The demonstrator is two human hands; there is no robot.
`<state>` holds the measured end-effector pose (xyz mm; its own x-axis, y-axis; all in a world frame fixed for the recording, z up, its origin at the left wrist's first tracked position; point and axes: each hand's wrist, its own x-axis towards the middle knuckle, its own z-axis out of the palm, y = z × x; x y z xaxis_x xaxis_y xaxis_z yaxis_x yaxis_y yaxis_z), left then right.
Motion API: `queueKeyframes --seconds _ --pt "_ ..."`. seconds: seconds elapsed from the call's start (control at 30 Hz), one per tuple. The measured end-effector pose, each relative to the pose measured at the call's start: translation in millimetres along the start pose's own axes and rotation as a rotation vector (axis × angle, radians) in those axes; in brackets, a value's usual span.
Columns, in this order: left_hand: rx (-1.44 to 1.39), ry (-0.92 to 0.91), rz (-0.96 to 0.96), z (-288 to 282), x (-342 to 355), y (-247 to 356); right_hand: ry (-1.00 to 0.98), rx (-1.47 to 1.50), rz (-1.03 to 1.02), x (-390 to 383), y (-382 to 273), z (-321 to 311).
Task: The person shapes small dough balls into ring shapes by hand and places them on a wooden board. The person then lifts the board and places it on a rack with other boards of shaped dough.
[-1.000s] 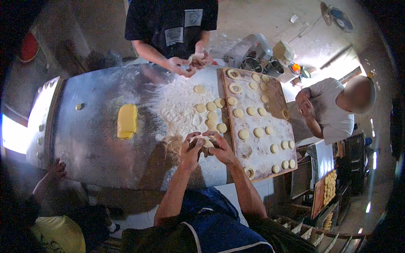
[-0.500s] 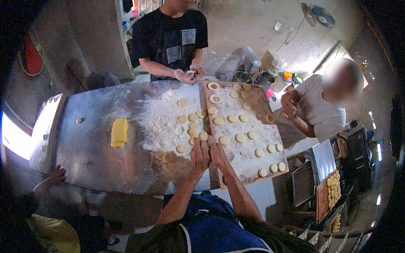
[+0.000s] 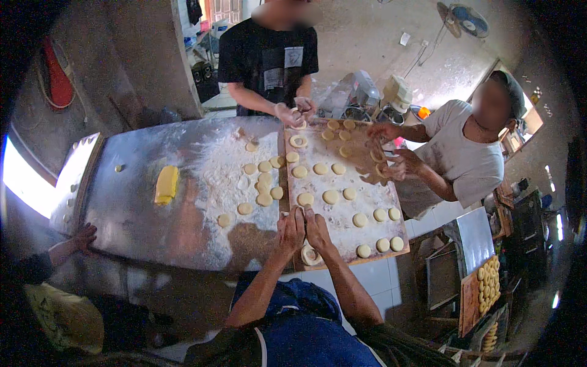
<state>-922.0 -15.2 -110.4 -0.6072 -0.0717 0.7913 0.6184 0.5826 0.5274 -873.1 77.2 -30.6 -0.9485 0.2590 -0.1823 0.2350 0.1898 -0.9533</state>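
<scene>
My left hand [image 3: 290, 233] and my right hand [image 3: 318, 231] meet over the near left part of a floured wooden board [image 3: 342, 235]. Thumbs and fingers of both are closed together, and whatever lies between them is hidden. A round dough piece [image 3: 306, 199] lies just beyond the fingertips. Below the hands, at the board's near edge, sits a dough ring [image 3: 312, 254]. Several more flattened dough rounds [image 3: 330, 196] are spread over the board. Others [image 3: 264, 178] lie on the flour heap [image 3: 214, 177] to the left, on the metal tabletop [image 3: 134, 220].
Farther left rests a yellow dough block [image 3: 166, 185]. Across the table a person in black works with both hands [image 3: 296, 113] near another dough ring [image 3: 298, 141]. A person at the right handles dough [image 3: 377, 153] over the board. A tray of dough rings [image 3: 488, 284] stands lower right.
My hands have moved right from the board's left edge onto the board, uncovering the dough ring near me. The person at the right now reaches over the board. The whole view has shifted slightly.
</scene>
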Motion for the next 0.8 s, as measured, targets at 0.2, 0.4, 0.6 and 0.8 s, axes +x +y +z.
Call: queueKeyframes --seconds 0.2,0.4,0.6,0.8 --pt "-0.618 -0.345 -0.786 -20.1 -24.4 28.2 -0.041 0.105 0.010 -23.6 11.1 -23.0" --pt "0.052 -0.382 -0.291 -8.0 -12.2 22.7 -0.099 -0.111 -0.215 -7.3 23.3 -45.5" --pt "0.145 -0.608 -0.396 -13.1 12.6 14.0 0.173 -0.621 -0.302 -3.9 33.4 -64.9" --pt "-0.053 -0.687 -0.262 -29.9 8.7 9.0 0.356 -0.950 -0.981 65.1 48.6 -76.9"
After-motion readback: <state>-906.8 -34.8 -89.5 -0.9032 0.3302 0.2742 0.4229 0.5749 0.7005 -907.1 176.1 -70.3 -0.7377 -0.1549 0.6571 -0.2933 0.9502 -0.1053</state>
